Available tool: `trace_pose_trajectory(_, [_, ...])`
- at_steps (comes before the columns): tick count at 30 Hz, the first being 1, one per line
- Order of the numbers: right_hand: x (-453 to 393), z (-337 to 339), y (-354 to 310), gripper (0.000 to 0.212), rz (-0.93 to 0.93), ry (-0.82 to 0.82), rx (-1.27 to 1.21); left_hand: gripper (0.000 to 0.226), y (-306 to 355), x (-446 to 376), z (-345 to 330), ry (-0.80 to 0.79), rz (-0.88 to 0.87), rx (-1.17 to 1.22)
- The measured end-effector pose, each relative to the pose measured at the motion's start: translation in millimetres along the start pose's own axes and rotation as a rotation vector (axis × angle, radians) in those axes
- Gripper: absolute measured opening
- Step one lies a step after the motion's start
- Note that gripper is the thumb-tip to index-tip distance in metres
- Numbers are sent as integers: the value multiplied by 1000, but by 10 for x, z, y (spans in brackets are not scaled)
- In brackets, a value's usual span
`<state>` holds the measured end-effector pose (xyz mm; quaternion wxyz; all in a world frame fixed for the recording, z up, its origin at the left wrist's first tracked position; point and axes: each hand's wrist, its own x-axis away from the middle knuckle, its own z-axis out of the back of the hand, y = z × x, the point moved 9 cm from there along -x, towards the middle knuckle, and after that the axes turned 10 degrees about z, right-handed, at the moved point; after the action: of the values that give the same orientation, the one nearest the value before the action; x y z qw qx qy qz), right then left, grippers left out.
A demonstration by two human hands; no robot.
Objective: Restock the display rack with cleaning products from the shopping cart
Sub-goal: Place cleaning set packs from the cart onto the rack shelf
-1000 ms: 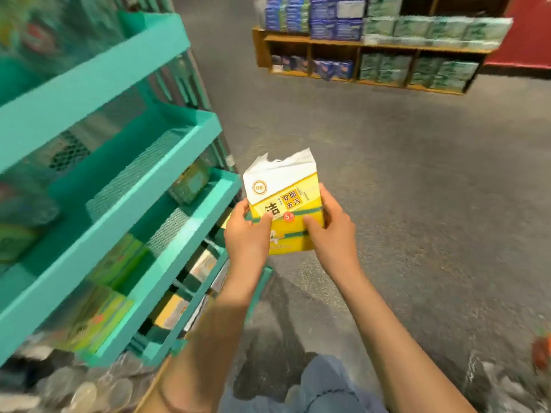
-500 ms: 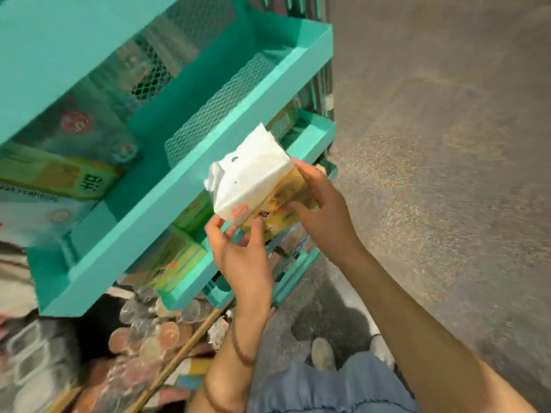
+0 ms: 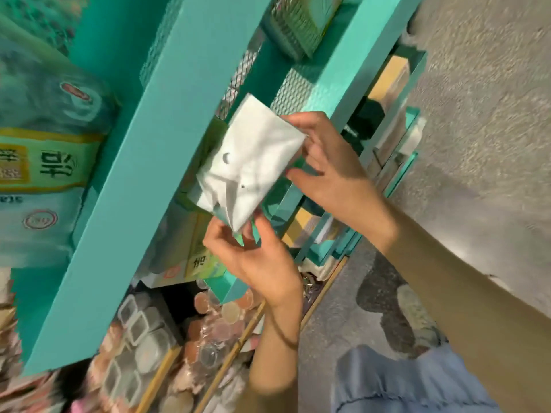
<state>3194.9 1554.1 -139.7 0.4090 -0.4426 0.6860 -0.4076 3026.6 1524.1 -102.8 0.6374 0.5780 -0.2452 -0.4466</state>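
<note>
A cleaning-product pack [image 3: 250, 165], its white top facing me, sits tilted at the open front of a lower shelf of the teal display rack [image 3: 167, 138]. My right hand [image 3: 325, 168] pinches the pack's right edge between thumb and fingers. My left hand [image 3: 253, 257] holds its lower corner from below with curled fingers. The yellow body of the pack is hidden behind the white end. Similar yellow-green packs [image 3: 202, 263] lie on the shelf just beneath.
Large teal and white packs [image 3: 44, 174] fill the shelf at left. A green pack [image 3: 295, 22] sits on a shelf above. Plastic containers and wrapped goods [image 3: 155, 347] are piled at floor level. Grey floor [image 3: 477, 114] stretches right; my shoe [image 3: 417, 317] stands beside the rack.
I have leaned closer to the rack and both hands have pushed the pack left and inward, from in front of the shelf edge into the shelf opening.
</note>
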Motion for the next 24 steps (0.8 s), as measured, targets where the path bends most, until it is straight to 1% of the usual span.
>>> trace_pose_trajectory(2, [-50, -56, 88, 51, 1, -21, 36, 34, -98, -59, 9, 16, 56, 16])
trace_pose_trajectory(5, [-168, -109, 112, 46, 22, -36, 176, 31, -233, -129, 21, 57, 173, 38])
trace_pose_trajectory(7, [-246, -139, 97, 42, 25, -28, 272, 27, -290, -180, 29, 81, 203, 26])
trace_pose_trajectory(11, [-319, -162, 106, 29, -10, -3, 408, 23, -330, -279, 61, 125, 236, -59])
trace_pose_trajectory(14, [-350, -163, 109, 27, -37, 33, 488, 20, -381, -302, 101, 149, 321, -50])
trace_pose_trajectory(20, [-386, -237, 120, 15, -81, 49, 540, 16, -524, -365, 184, 190, 487, 26])
trace_pose_trajectory(24, [-349, -277, 200, 12, -129, 76, 531, 16, -567, -365, 236, 220, 528, 29])
